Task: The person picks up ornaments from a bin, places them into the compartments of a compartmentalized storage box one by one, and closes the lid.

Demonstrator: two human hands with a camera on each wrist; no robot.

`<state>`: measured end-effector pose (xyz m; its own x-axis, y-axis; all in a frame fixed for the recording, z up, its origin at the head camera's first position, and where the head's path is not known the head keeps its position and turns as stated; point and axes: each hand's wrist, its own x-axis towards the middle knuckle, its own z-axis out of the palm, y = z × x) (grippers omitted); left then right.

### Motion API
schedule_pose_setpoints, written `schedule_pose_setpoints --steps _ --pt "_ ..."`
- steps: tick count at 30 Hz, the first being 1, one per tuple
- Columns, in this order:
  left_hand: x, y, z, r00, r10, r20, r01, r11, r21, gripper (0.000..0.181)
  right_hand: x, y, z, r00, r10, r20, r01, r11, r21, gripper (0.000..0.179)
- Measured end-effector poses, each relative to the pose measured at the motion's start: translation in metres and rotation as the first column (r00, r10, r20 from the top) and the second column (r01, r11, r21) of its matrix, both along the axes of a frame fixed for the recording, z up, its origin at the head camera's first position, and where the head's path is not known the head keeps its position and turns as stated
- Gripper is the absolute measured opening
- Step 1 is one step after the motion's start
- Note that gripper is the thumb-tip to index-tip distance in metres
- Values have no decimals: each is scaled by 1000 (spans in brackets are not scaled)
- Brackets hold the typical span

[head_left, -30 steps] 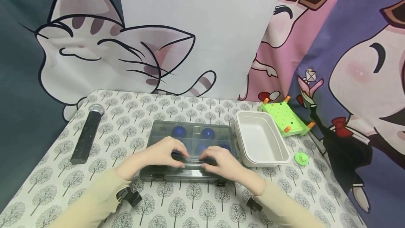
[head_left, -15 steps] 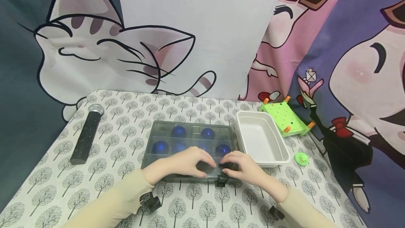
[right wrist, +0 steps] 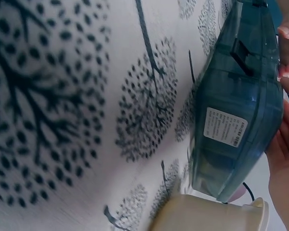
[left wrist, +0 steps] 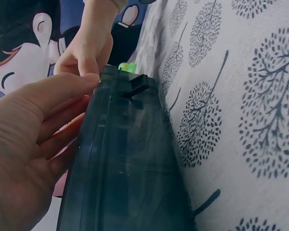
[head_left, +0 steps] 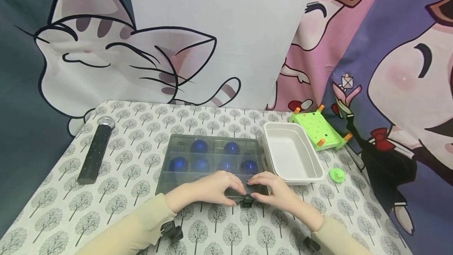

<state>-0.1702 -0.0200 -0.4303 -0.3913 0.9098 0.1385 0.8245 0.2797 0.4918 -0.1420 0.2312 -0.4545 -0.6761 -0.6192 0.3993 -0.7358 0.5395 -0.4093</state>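
Observation:
A see-through grey-green plastic case (head_left: pixel 209 154) lies on the table with its lid down. Several blue balls (head_left: pixel 199 146) show through it in separate compartments. Near its front right, my left hand (head_left: pixel 216 188) rests on the lid, thumb towards the front edge and fingers loosely bent. My right hand (head_left: pixel 274 190) is at the front right corner, its fingertips facing the left ones. Between the two thumbs, a black latch (head_left: pixel 246 202) sticks out from the case's front. In the left wrist view, the left thumb (left wrist: pixel 84 83) lies along the lid edge above that latch.
A white plastic bin (head_left: pixel 291 154) stands close against the case's right side. Beyond it are a green toy table (head_left: pixel 315 129) with orange legs and a small green duck toy (head_left: pixel 337 175). To the left lies a black microphone (head_left: pixel 96 150). Tree-print cloth (head_left: pixel 136 188) covers the table.
Both hands have shifted rightwards along the case, from its middle to the right latch. More blue balls show where the hands were. Over the last half second the hands barely move.

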Motion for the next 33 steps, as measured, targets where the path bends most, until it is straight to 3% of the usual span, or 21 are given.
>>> schedule_pose_setpoints --steps 15,25,33 --pt "1 0 -1 999 28 37 -29 999 22 32 5 -4 -8 999 -37 23 37 999 -8 54" --pt "2 1 -4 997 64 45 -66 997 41 32 10 -10 -13 997 -73 -20 76 988 136 84" --pt "1 2 -7 996 74 44 -77 994 72 29 13 -20 -9 990 -110 -88 129 957 261 87"
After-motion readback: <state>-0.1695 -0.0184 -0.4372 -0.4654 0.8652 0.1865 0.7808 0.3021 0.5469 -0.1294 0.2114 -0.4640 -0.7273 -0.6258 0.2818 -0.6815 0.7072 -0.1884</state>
